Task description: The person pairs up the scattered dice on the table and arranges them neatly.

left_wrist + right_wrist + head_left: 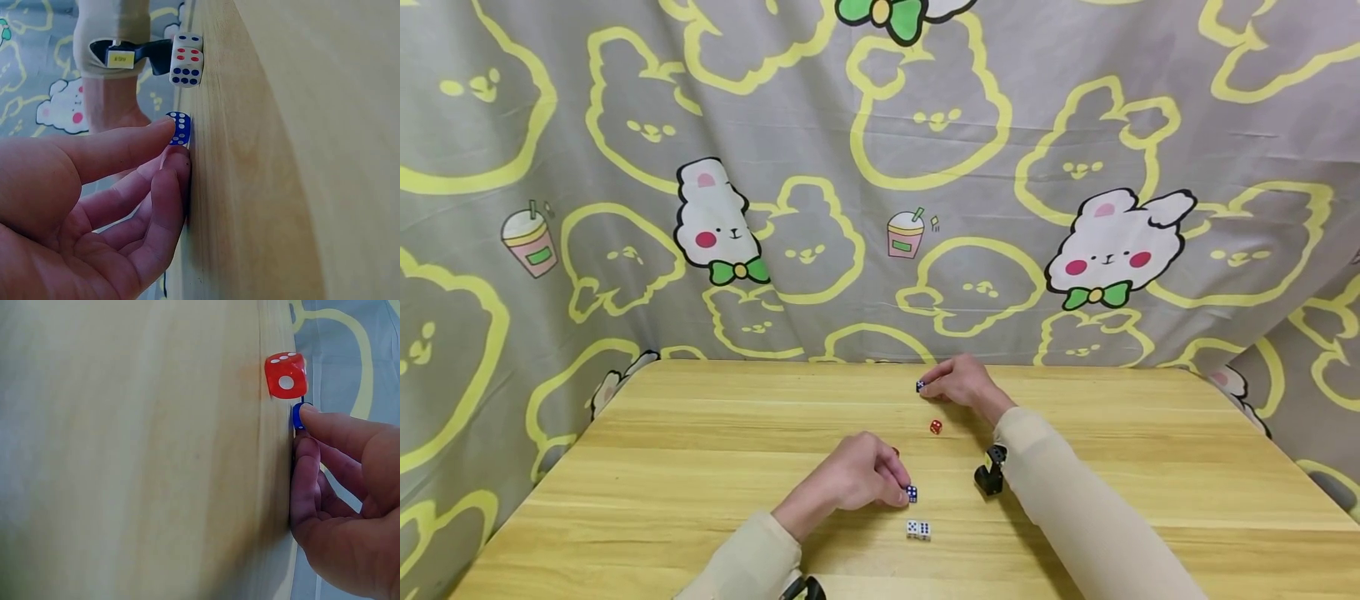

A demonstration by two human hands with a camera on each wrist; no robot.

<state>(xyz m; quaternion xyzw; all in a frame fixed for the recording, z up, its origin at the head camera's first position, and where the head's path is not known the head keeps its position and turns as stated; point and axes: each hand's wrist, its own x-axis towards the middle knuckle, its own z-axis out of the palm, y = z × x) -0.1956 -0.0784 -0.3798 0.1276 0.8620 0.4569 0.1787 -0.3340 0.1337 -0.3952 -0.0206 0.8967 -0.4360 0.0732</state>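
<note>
My left hand (859, 473) pinches a blue die (912, 493) between thumb and fingertips, down at the tabletop. Its white pips show in the left wrist view, where the thumb covers one side of the die (181, 129). Farther back, my right hand (964, 382) pinches a second blue die (921, 387) near the table's far edge. Most of that die (299, 417) is hidden by the thumb in the right wrist view. A red die (936, 427) sits on the table between the two hands. Part of another red die (896, 451) peeks out behind the left hand's knuckles.
Two white dice, one (912, 529) beside the other (925, 531), stand in front of the left hand's blue die. The wooden table (700, 433) ends at a patterned curtain (820, 250). A black wrist camera (990, 472) hangs from the right sleeve.
</note>
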